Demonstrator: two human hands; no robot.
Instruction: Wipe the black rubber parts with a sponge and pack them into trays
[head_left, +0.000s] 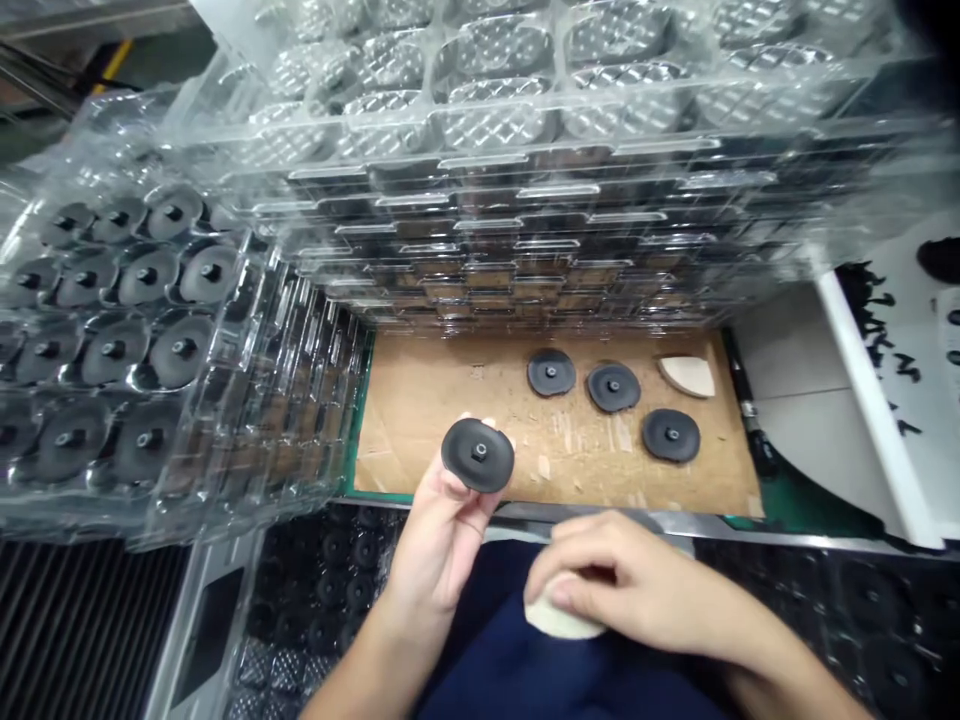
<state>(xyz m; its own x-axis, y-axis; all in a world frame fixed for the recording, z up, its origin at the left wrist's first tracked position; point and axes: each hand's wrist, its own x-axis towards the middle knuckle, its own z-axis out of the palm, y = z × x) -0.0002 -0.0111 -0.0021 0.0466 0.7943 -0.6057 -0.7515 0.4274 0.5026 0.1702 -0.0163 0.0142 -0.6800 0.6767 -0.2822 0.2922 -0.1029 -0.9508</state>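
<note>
My left hand (442,535) pinches a round black disc (478,455) with a small hub in its middle, held up over the front edge of the brown cardboard pad (420,400). My right hand (626,585) is closed over a pale, cream-coloured pad (559,620) just above my lap. Three more black discs lie on the cardboard: one (551,372) toward the back, one (613,387) beside it, and one (671,435) nearer the front right. A cream wedge-shaped piece (690,375) lies at the cardboard's back right.
A tall stack of clear plastic trays (525,200) rises behind the cardboard. On the left, clear trays (112,330) hold several black discs in cells. Dark trays with discs (330,580) sit below the bench edge. White surface with black scraps (892,340) lies at right.
</note>
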